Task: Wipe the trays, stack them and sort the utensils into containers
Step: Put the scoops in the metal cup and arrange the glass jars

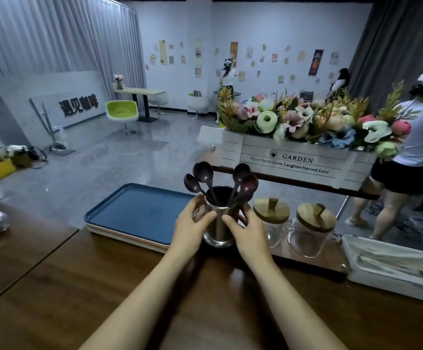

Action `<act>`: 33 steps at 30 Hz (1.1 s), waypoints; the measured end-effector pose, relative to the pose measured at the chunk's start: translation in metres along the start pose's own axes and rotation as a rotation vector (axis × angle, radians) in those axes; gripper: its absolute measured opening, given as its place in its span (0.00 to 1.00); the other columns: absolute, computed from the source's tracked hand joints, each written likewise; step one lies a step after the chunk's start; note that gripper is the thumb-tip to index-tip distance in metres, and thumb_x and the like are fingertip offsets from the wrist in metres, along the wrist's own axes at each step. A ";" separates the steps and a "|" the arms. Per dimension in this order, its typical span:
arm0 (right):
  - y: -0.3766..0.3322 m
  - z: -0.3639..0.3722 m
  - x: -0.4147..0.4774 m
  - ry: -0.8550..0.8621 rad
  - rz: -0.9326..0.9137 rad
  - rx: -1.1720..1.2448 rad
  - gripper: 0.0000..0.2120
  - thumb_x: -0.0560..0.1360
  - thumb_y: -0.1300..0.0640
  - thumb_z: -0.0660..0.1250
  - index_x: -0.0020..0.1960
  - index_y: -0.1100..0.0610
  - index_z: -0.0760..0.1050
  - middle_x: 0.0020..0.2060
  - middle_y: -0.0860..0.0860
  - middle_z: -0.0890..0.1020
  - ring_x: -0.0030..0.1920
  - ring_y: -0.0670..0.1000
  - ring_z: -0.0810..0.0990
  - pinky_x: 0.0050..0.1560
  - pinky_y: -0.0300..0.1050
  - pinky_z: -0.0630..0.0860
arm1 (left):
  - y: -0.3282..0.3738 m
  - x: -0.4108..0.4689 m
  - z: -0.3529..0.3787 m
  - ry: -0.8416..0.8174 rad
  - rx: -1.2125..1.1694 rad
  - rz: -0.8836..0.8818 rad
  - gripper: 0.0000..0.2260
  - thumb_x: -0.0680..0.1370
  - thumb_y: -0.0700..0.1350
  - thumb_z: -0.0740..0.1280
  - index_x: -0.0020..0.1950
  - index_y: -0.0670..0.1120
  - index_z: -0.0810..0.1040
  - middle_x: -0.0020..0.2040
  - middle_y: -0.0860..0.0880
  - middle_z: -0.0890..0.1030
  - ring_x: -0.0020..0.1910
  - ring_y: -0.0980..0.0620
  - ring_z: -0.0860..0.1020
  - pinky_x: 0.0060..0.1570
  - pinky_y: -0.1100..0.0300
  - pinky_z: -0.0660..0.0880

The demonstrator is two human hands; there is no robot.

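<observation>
I see the cup (219,223) at frame centre on the counter (129,299), spoons (240,183) in it, trays (134,215) left, two jars (293,226) right, planter (296,168) behind.

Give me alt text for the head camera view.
The left hand and right hand grip a metal cup holding dark spoons at a wooden counter. Stacked trays lie left of it, two lidded glass jars right.
</observation>
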State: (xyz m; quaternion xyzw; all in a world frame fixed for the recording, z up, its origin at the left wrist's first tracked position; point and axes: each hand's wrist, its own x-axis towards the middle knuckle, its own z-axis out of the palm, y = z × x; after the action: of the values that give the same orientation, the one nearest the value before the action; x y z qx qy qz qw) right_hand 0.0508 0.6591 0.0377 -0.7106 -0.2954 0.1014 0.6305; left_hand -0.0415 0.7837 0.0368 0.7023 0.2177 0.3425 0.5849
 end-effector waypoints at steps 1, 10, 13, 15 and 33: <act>0.001 0.002 0.003 -0.002 0.000 0.000 0.24 0.71 0.46 0.73 0.67 0.46 0.76 0.55 0.43 0.84 0.57 0.41 0.82 0.64 0.52 0.78 | -0.001 0.005 -0.001 -0.002 -0.012 -0.020 0.23 0.78 0.40 0.74 0.72 0.49 0.74 0.58 0.66 0.81 0.59 0.71 0.78 0.67 0.60 0.74; 0.012 0.015 0.030 0.037 0.015 0.005 0.22 0.72 0.51 0.73 0.65 0.41 0.76 0.55 0.41 0.84 0.57 0.42 0.82 0.63 0.54 0.78 | -0.012 0.031 -0.003 -0.046 -0.006 0.017 0.22 0.74 0.49 0.72 0.68 0.55 0.78 0.58 0.59 0.84 0.60 0.56 0.82 0.66 0.44 0.77; 0.014 0.017 0.035 0.043 0.015 0.004 0.23 0.70 0.49 0.73 0.64 0.39 0.76 0.55 0.41 0.84 0.59 0.43 0.81 0.64 0.54 0.77 | -0.016 0.035 -0.002 -0.063 0.006 0.015 0.21 0.74 0.48 0.72 0.67 0.58 0.78 0.58 0.61 0.84 0.59 0.57 0.82 0.66 0.45 0.77; 0.015 0.019 0.036 0.057 0.028 0.011 0.22 0.69 0.48 0.73 0.62 0.35 0.76 0.55 0.40 0.84 0.59 0.43 0.81 0.64 0.54 0.77 | -0.016 0.037 -0.001 -0.064 0.032 0.010 0.20 0.74 0.50 0.72 0.66 0.62 0.77 0.56 0.63 0.84 0.58 0.59 0.82 0.65 0.47 0.77; 0.011 0.010 0.010 0.013 0.110 -0.070 0.24 0.78 0.56 0.71 0.66 0.36 0.68 0.44 0.15 0.72 0.49 0.20 0.71 0.57 0.32 0.70 | -0.016 0.017 -0.012 -0.023 0.202 -0.066 0.27 0.79 0.48 0.72 0.78 0.54 0.69 0.68 0.57 0.78 0.58 0.65 0.78 0.59 0.59 0.75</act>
State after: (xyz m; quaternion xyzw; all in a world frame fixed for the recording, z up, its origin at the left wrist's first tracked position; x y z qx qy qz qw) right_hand 0.0568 0.6729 0.0281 -0.7480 -0.2550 0.1211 0.6007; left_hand -0.0374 0.8075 0.0264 0.7542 0.2671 0.2913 0.5244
